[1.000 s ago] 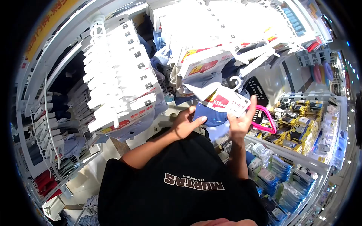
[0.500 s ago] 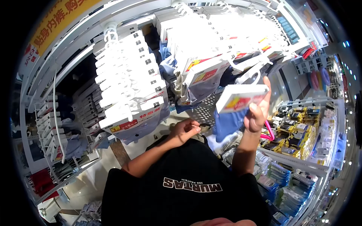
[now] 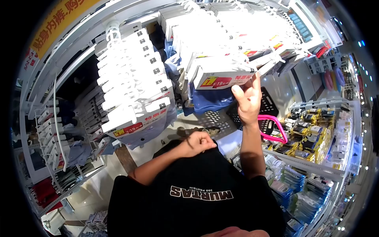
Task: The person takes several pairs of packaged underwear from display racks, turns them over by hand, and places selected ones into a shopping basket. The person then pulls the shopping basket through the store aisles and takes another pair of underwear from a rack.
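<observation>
My right hand [image 3: 249,100] is closed on the right edge of a hanging underwear pack [image 3: 227,77], the thumb in front and the other fingers partly behind. The pack has a white card top with a red and yellow price label, and dark blue cloth [image 3: 213,99] hangs below it. It is at the front of a row of similar white-topped packs [image 3: 205,35]. My left hand [image 3: 196,144] is held before my black shirt [image 3: 189,173], fingers curled, with nothing visible in them.
Another row of hanging packs [image 3: 136,94] fills the rack on the left. A black basket with a pink handle [image 3: 282,132] is beyond my right forearm. Yellow packets [image 3: 312,138] lie in a bin at the right, with blue packets [image 3: 308,205] below.
My right hand has carried the blue pack left and up to the front of the row. My left hand has shifted slightly, its fingers more curled. The basket shows more fully.
</observation>
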The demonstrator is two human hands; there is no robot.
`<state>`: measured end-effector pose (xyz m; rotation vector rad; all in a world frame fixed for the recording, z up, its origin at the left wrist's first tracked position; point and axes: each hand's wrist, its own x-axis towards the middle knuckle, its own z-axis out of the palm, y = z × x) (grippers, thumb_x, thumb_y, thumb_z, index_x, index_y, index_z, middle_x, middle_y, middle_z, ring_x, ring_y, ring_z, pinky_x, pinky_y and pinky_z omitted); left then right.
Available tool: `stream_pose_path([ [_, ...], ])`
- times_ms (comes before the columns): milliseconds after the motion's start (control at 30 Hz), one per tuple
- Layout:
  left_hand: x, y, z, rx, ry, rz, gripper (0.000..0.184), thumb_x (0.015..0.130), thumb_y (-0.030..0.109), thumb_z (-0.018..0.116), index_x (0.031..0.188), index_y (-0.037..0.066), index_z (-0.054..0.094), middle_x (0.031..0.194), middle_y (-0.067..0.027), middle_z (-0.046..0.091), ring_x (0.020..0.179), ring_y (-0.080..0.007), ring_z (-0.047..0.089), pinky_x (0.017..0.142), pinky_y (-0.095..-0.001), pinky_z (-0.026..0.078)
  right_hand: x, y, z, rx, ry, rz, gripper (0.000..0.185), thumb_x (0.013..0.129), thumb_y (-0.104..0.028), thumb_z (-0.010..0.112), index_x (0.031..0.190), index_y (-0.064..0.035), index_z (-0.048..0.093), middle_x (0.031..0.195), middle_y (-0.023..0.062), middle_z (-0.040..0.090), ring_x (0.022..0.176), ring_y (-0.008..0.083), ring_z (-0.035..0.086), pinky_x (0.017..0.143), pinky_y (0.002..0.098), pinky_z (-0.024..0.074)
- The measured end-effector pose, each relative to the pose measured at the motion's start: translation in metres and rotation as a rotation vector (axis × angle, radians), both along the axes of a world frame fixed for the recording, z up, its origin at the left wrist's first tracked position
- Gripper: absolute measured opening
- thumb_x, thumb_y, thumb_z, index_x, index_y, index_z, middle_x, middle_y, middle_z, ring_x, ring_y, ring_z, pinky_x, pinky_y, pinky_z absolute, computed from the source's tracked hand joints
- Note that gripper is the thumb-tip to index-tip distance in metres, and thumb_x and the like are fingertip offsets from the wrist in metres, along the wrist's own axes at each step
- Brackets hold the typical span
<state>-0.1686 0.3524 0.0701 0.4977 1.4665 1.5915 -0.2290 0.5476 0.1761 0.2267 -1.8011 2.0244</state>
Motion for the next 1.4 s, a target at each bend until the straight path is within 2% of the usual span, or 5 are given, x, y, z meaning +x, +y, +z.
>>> stream_pose_path([
  [133, 0.006, 0.007, 0.036, 0.125, 0.236, -0.186, 0.022, 0.089, 0.019, 0.075, 0.075, 0.004, 0.065, 0.058, 0.0032, 0.05, 0.055, -0.0056, 0.044, 0.051, -0.0247, 0.036, 0.024, 0.003, -0.021, 0.079, -0.102, -0.119, 0.057, 0.089, 0.005, 0.064, 0.14, 0.0042, 0.039, 0.129, 0.0131, 0.054, 0.118, 0.018, 0.053, 0.1, 0.0298, 0.041],
  [333, 0.011, 0.032, 0.126, 0.962, 0.203, -0.296, 0.019, 0.094, 0.007, 0.064, 0.111, 0.002, 0.067, 0.098, -0.0114, 0.065, 0.087, -0.0275, 0.065, 0.073, -0.0355, 0.052, 0.062, 0.02, -0.061, 0.143, -0.195, -0.269, 0.051, 0.088, 0.003, 0.067, 0.135, 0.0025, 0.049, 0.116, 0.0118, 0.061, 0.103, 0.0162, 0.061, 0.092, 0.0281, 0.0492],
  [467, 0.03, 0.043, 0.172, 1.334, 0.03, -0.164, 0.03, 0.097, 0.007, 0.054, 0.127, 0.003, 0.056, 0.105, -0.0145, 0.059, 0.088, -0.0271, 0.063, 0.074, -0.036, 0.049, 0.08, 0.024, -0.072, 0.168, -0.244, -0.292, 0.046, 0.09, 0.004, 0.064, 0.134, 0.0034, 0.05, 0.115, 0.0135, 0.063, 0.102, 0.0183, 0.063, 0.092, 0.0291, 0.0512],
  [633, 0.042, 0.052, 0.211, 1.647, -0.064, 0.078, 0.038, 0.102, 0.006, 0.049, 0.139, 0.0, 0.051, 0.126, -0.02, 0.057, 0.111, -0.0316, 0.059, 0.092, -0.0351, 0.049, 0.09, 0.028, -0.081, 0.157, -0.29, -0.347, 0.043, 0.09, 0.003, 0.065, 0.132, 0.0042, 0.052, 0.111, 0.0127, 0.064, 0.099, 0.0169, 0.063, 0.09, 0.0281, 0.0519],
  [1400, 0.06, 0.054, 0.215, 1.631, -0.281, 0.056, 0.037, 0.101, 0.007, 0.053, 0.136, -0.002, 0.054, 0.124, -0.0212, 0.06, 0.108, -0.0325, 0.063, 0.086, -0.0346, 0.053, 0.079, 0.034, -0.081, 0.122, -0.242, -0.356, 0.034, 0.093, 0.003, 0.061, 0.126, 0.0078, 0.055, 0.108, 0.0138, 0.063, 0.1, 0.0195, 0.065, 0.089, 0.0329, 0.0556],
])
